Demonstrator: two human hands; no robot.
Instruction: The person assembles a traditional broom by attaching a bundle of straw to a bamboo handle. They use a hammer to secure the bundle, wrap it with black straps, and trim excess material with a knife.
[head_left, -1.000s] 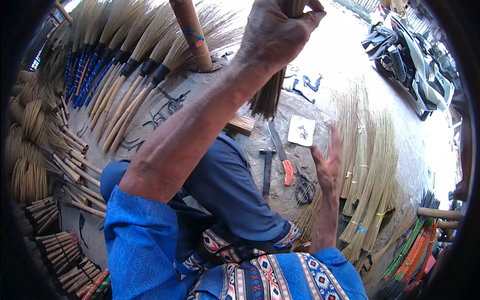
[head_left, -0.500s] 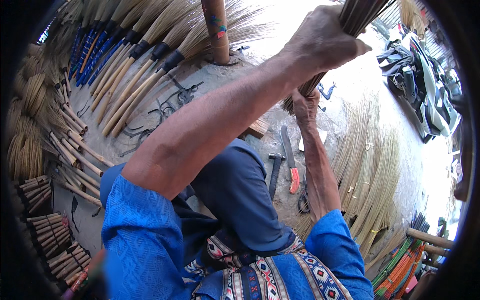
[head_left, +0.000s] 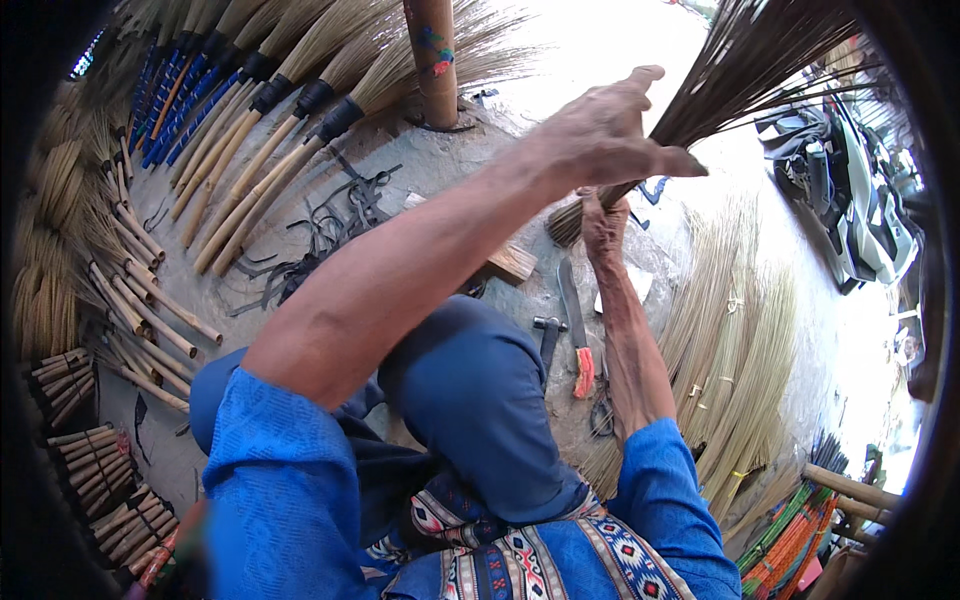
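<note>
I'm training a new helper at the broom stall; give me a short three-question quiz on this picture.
1. True or false: both hands hold the dark bundle of bristles.
2. Which hand grips the bundle's lower end? A) left hand B) right hand
3. What lies on the ground beside the hammer: a knife with an orange handle, or a saw?

Key:
1. True: the left hand is higher up on the bundle, the right hand below it.
2. B.
3. The knife with an orange handle.
</note>
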